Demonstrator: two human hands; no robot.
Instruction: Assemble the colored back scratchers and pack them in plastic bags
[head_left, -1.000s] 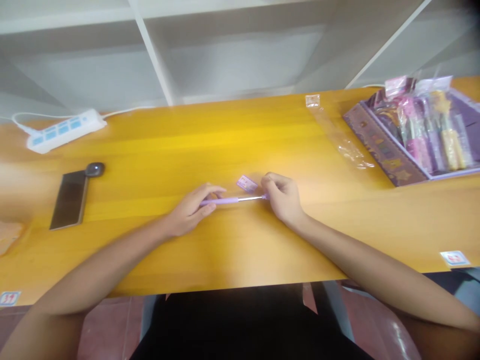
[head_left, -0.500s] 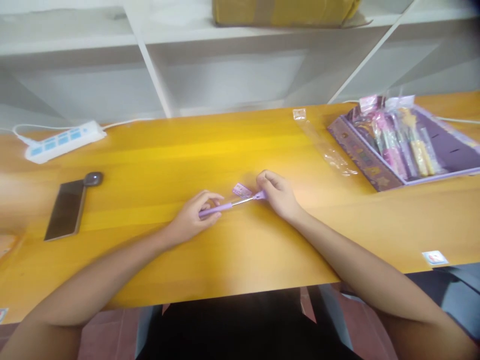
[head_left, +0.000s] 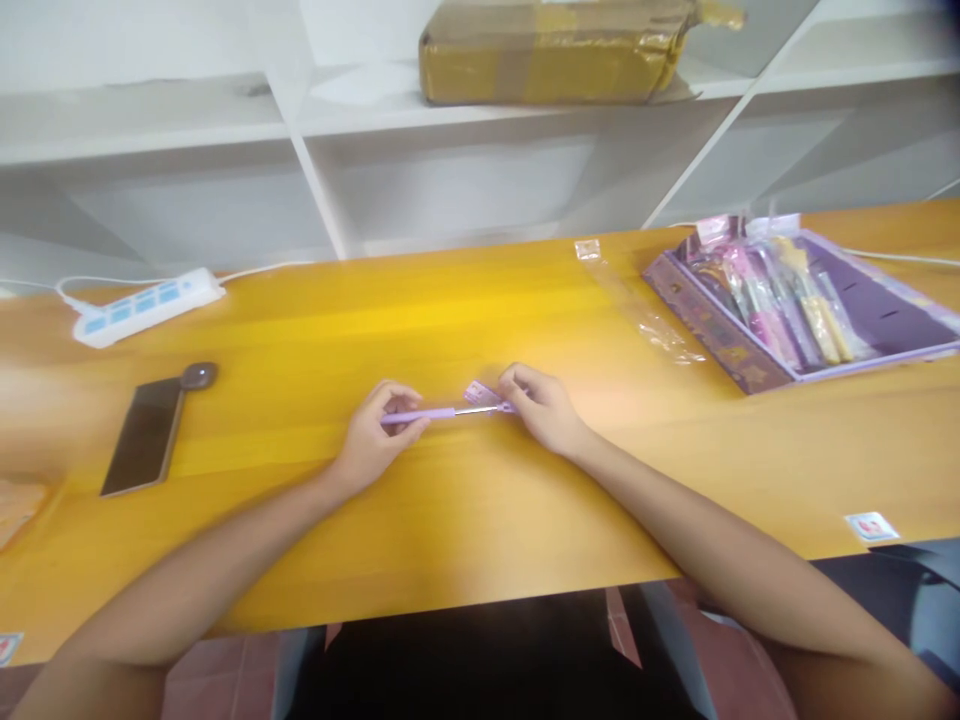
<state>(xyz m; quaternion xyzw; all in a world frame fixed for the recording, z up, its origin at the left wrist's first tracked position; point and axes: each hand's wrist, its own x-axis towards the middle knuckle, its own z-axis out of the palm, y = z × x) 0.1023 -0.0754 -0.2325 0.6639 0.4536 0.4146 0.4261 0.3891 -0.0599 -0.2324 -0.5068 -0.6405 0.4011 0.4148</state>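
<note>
A slim purple stick with a silver metal rod (head_left: 475,410) lies level between my hands, just over the table. My left hand (head_left: 375,435) pinches its long purple handle between thumb and fingers. On the other side, my right hand (head_left: 546,408) is closed around the short purple end piece, which its fingers mostly hide. A small pink-purple printed card (head_left: 478,392) sits right behind the rod, beside my right fingertips. Whether it is attached to the stick I cannot tell.
An open purple box (head_left: 757,350) at the right holds several plastic-wrapped sticks. Next to it lies a clear plastic wrapper (head_left: 645,318). A dark phone (head_left: 144,435), a small dark round object (head_left: 199,376) and a white power strip (head_left: 150,308) are on the left. A cardboard box (head_left: 555,55) rests on the shelf.
The stick has turned from slanted to nearly level. Both hands still hold it. The camera view has tilted up a little, showing more of the shelf and cardboard box.
</note>
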